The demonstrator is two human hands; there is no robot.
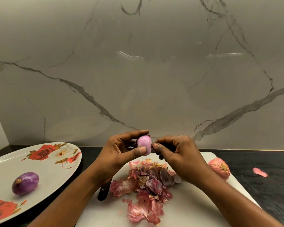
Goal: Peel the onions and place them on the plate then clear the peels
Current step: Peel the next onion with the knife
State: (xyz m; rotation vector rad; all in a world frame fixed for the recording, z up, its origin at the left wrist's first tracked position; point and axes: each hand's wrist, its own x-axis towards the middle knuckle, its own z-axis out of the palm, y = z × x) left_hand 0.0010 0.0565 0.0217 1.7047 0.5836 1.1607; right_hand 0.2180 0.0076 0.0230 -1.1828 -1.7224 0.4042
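A peeled onion point(25, 183) lies on the plate point(59, 163) at the counter's point(269, 190) left edge. Over the board's point(195, 207) far edge the left hand point(121, 152) grips a pale onion point(144, 144), the right hand point(176, 153) pinching its end; peels point(147, 182) heap mid-board

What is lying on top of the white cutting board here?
Onion peels are piled mid-board, an unpeeled onion sits at the right edge, and a dark knife handle shows beside the left arm. Its blade is hidden under that arm.

No readable text — no labels, brands, numbers.
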